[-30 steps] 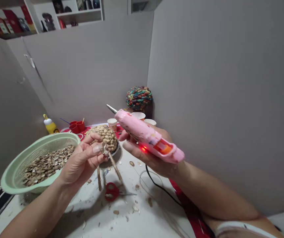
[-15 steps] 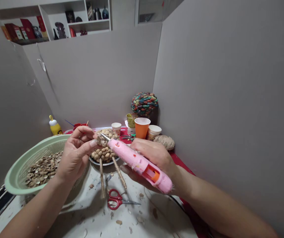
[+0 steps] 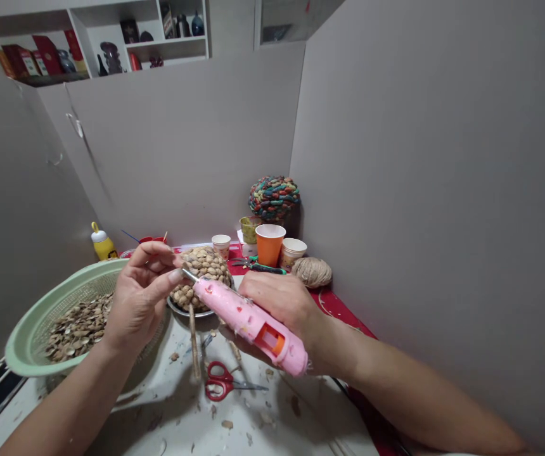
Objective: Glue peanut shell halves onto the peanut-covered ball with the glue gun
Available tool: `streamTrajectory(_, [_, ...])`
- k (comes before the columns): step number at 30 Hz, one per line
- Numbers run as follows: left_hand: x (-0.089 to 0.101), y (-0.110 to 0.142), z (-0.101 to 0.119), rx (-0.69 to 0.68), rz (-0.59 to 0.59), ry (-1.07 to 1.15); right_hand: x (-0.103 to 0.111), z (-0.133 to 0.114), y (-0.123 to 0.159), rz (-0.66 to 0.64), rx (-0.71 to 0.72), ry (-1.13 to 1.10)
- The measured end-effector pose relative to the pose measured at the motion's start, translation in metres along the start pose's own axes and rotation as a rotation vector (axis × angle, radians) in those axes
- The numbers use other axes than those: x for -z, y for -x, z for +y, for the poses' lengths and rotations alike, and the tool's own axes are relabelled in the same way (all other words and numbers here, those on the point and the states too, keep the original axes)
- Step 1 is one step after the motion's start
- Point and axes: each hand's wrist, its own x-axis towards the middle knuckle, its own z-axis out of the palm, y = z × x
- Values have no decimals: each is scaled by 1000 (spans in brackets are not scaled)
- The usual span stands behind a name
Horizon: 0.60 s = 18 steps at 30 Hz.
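My right hand point(image 3: 279, 304) grips a pink glue gun point(image 3: 246, 320), its metal nozzle pointing left and touching the fingertips of my left hand point(image 3: 142, 294). My left hand pinches a small shell between thumb and fingers; the shell is mostly hidden by them. Just behind the nozzle sits a dome covered in nut shells point(image 3: 201, 269) on a metal dish, with twine-wrapped stick legs point(image 3: 192, 342) hanging below it.
A green colander point(image 3: 30, 335) full of shells stands at the left. Red scissors point(image 3: 222, 383) and shell bits lie on the white table. Behind are an orange cup point(image 3: 269, 244), paper cups, a twine ball point(image 3: 313, 272), a multicoloured ball point(image 3: 273, 197) and a yellow bottle point(image 3: 101, 244). Grey partition walls enclose the desk.
My right hand turned the glue gun from raised and pointing away down to my left fingertips. The nozzle now touches the pinched shell. The view shifted slightly.
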Motion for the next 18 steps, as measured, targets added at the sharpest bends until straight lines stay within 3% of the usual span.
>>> streamTrajectory(18, [-1, 3, 0, -3, 17, -45, -2, -1, -2, 33, 15, 37])
